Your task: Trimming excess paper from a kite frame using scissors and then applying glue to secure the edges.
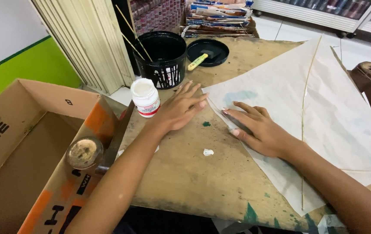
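head view: right hand lies flat, released, on the kite paper's left corner; left hand, also released, rests on the tabletop just left of that edge.

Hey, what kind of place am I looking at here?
Probably a small craft workbench, maybe for kite making. A thin paper sheet with stick spars lies on a paint-stained board, beside a glue jar and a black bucket holding sticks.
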